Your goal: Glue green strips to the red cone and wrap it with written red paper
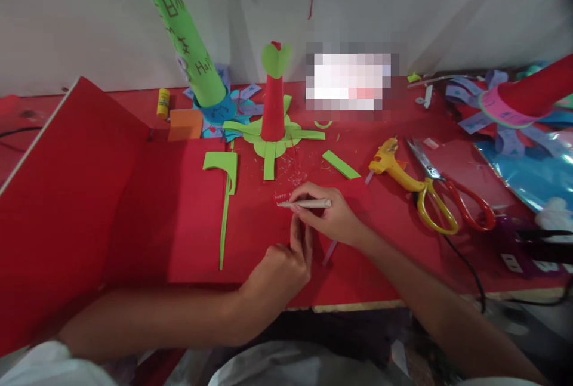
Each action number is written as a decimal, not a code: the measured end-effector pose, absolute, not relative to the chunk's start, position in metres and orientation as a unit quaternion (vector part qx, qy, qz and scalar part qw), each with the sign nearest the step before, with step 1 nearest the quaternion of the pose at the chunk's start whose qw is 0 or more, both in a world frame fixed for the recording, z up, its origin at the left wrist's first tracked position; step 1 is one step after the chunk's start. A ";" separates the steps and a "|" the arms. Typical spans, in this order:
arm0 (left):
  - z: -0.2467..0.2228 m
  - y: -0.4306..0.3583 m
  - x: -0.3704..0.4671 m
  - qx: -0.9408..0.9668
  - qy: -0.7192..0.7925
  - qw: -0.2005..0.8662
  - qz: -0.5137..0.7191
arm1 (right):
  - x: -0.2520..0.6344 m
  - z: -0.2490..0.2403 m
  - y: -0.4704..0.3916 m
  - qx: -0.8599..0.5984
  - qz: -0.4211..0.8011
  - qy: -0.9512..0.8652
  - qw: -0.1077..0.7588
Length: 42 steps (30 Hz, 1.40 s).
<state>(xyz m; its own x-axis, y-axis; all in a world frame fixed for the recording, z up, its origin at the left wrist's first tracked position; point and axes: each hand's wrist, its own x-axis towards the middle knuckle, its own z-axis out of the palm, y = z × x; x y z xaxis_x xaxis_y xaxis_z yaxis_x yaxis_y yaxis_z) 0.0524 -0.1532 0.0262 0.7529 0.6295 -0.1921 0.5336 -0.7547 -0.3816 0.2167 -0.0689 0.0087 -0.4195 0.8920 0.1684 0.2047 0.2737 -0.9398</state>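
Note:
My right hand (329, 213) grips a white pen (313, 203), its tip resting on a small red paper piece (282, 197) with white handwriting that reads "happy". Just below, my left hand (289, 258) lies on the red surface with its index and middle fingers stretched toward the paper and the right hand's fingertips. Whether those fingers press on the paper is hidden by the right hand. Behind the hands stands a red paper cone (273, 111) on a green petal-shaped base, topped by a green heart shape.
Red-covered table (264, 231) bears green scraps (341, 164), a yellow glue gun (394, 165), scissors (436, 186) and a glue stick (163, 103). A green tube (192, 46) stands back left, a red tube (537, 90) at right. A large red board (67, 195) leans at left.

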 end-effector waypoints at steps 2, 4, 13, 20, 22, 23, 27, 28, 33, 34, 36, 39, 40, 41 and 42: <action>0.026 -0.153 0.052 -0.925 -0.313 0.145 0.157 | 0.216 0.008 -0.068 -0.373 0.464 -0.715 0.365; 0.027 -0.153 0.053 -0.926 -0.314 0.133 0.161 | 0.216 0.008 -0.067 -0.355 0.465 -0.728 0.358; 0.036 -0.148 0.053 -0.924 -0.318 0.143 0.159 | 0.217 0.006 -0.067 -0.391 0.458 -0.715 0.354; 0.042 -0.145 0.053 -0.925 -0.314 0.151 0.151 | 0.215 0.007 -0.068 -0.411 0.469 -0.701 0.347; 0.042 -0.144 0.053 -0.927 -0.310 0.147 0.153 | 0.215 0.007 -0.068 -0.414 0.477 -0.697 0.340; 0.042 -0.144 0.053 -0.928 -0.308 0.143 0.154 | 0.215 0.007 -0.068 -0.413 0.482 -0.695 0.338; 0.037 -0.145 0.053 -0.932 -0.301 0.141 0.145 | 0.215 0.006 -0.068 -0.414 0.496 -0.688 0.331; 0.036 -0.145 0.053 -0.932 -0.300 0.144 0.141 | 0.215 0.005 -0.068 -0.416 0.499 -0.685 0.329; 0.035 -0.146 0.053 -0.932 -0.302 0.150 0.136 | 0.215 0.003 -0.068 -0.416 0.500 -0.684 0.331; 0.036 -0.145 0.054 -0.932 -0.303 0.144 0.139 | 0.215 0.003 -0.068 -0.415 0.496 -0.686 0.332; 0.038 -0.145 0.054 -0.933 -0.302 0.128 0.145 | 0.215 0.003 -0.068 -0.415 0.490 -0.692 0.329; 0.039 -0.144 0.054 -0.935 -0.302 0.119 0.147 | 0.215 0.005 -0.068 -0.414 0.494 -0.695 0.318; 0.038 -0.144 0.054 -0.934 -0.301 0.124 0.145 | 0.215 0.006 -0.068 -0.414 0.497 -0.695 0.315; 0.038 -0.144 0.053 -0.934 -0.301 0.131 0.144 | 0.215 0.006 -0.068 -0.414 0.499 -0.694 0.314; 0.037 -0.145 0.053 -0.934 -0.299 0.138 0.141 | 0.215 0.007 -0.068 -0.415 0.499 -0.693 0.315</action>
